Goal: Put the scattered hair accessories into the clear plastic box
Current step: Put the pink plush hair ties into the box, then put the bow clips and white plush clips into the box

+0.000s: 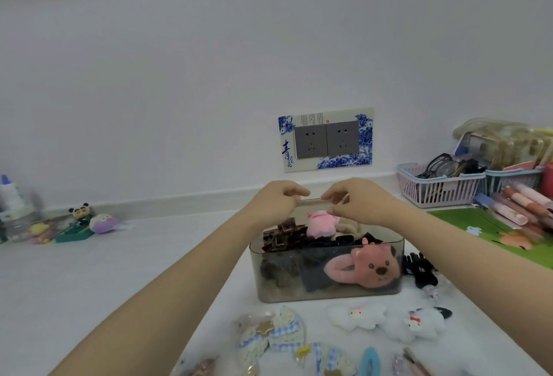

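A white wall [209,61] fills the upper half of the view above a white tabletop [89,271]. On the wall, right of centre, a double grey power socket [327,139] sits inside a blue-and-white floral frame [344,163] with dark blue calligraphy at its left. At the far left of the tabletop stands a clear bottle with a blue tip [9,196], and beside it a small panda figure [80,212], a purple plush toy [103,223] and a green tray [74,235]. At the far right, a pink slatted basket [440,190] holds eyeglasses [441,164]. Right of it sits a blue basket [511,179], with clear packaging [502,142] piled behind. Pink tubes [520,202] lie on a green cartoon mat [484,226].
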`<action>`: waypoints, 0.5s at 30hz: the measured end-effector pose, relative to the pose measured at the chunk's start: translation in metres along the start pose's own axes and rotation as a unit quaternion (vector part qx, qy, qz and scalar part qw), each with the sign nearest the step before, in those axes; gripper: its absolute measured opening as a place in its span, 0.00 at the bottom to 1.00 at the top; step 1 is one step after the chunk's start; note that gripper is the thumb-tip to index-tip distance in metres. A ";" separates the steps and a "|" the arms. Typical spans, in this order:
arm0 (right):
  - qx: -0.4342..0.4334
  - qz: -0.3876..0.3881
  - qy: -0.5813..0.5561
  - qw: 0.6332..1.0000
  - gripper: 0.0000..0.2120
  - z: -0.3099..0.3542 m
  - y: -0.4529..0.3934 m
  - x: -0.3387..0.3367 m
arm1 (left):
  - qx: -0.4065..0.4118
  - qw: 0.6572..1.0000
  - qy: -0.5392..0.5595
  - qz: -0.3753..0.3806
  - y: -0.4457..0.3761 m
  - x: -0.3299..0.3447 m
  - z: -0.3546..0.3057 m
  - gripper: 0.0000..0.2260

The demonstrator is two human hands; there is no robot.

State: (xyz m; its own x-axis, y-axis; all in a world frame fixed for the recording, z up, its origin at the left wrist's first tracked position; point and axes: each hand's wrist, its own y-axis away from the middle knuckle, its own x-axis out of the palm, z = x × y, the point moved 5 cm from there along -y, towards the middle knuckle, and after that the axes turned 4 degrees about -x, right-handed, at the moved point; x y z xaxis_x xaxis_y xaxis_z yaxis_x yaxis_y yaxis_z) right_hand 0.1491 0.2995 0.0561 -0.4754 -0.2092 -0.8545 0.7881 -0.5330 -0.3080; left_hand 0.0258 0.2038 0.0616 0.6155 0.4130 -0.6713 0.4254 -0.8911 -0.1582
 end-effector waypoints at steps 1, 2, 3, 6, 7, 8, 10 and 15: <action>-0.011 -0.006 -0.010 1.000 0.14 0.007 0.004 -0.002 | 0.011 1.000 0.013 -0.024 0.006 -0.006 -0.003 0.13; -0.023 -0.014 -0.020 0.999 0.13 0.013 0.010 -0.003 | 0.020 0.998 0.023 -0.047 0.013 -0.011 -0.004 0.13; -0.034 -0.019 -0.025 0.999 0.13 0.021 0.017 -0.005 | 0.027 0.997 0.028 -0.068 0.022 -0.017 -0.005 0.13; -0.062 -0.030 -0.047 0.996 0.11 0.044 0.047 -0.007 | 0.037 0.992 0.042 -0.110 0.061 -0.031 -0.008 0.13; -0.070 -0.033 -0.059 0.995 0.10 0.051 0.056 -0.006 | 0.040 0.991 0.046 -0.115 0.074 -0.033 -0.007 0.13; -0.077 -0.033 -0.068 0.994 0.10 0.058 0.066 -0.004 | 0.038 0.991 0.049 -0.118 0.088 -0.035 -0.004 0.12; -0.082 -0.021 -0.085 0.993 0.09 0.069 0.082 0.007 | 0.022 0.992 0.050 -0.111 0.112 -0.035 0.006 0.10; -0.095 0.102 -0.100 0.985 0.07 0.081 0.113 0.046 | -0.051 0.998 -0.049 0.006 0.145 -0.010 0.042 0.03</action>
State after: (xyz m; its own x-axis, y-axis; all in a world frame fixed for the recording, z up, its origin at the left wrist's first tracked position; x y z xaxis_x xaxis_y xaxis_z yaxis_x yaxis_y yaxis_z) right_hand 0.1842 0.1634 0.0156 -0.3530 -0.4636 -0.8127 0.9248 -0.3046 -0.2279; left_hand 0.0532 0.0625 0.0153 0.5555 0.3788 -0.7402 0.4867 -0.8699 -0.0799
